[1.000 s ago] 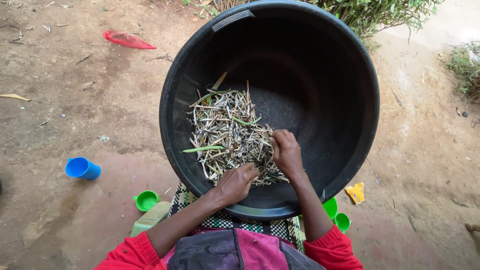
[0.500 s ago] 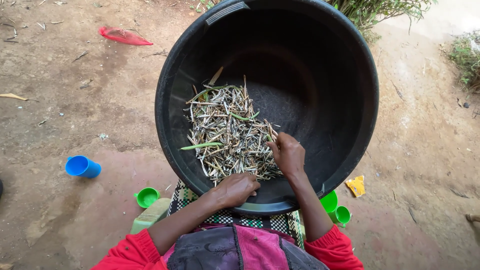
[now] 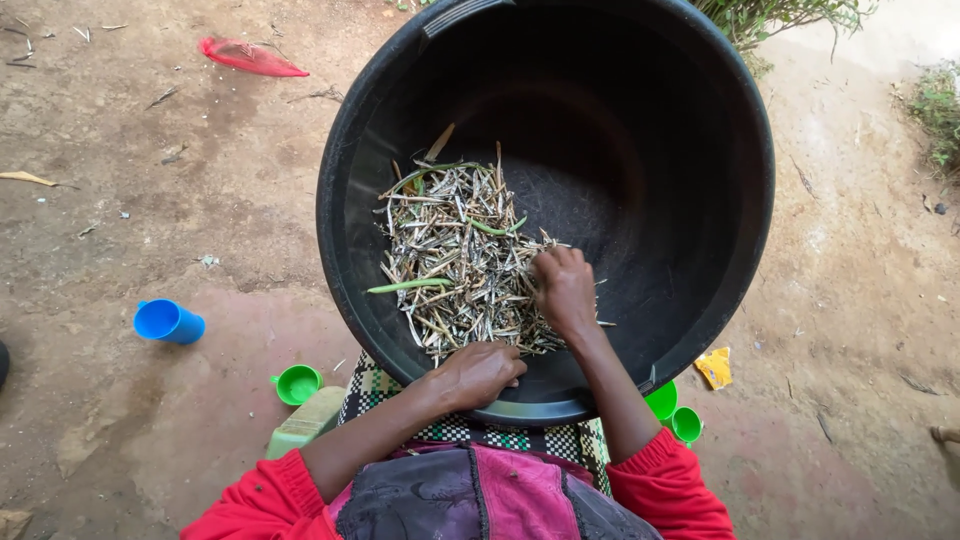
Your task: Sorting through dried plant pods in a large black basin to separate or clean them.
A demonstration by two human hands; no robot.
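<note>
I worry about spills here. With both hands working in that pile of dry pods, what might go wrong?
1. The black basin sits tilted on the lap; the pod pile lies on its near-left side, so it might tip.
2. The right hand digs into the pile and the left hand is at the rim, so pods may flick out onto the dirt ground.

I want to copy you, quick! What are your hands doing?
Left hand: curled on the dried pods, grip unclear.
Right hand: closed in the pods.

The person wears bright red long sleeves [image 3: 665, 480] pushed up the forearms, over a dark purple and pink garment [image 3: 470, 495].
</note>
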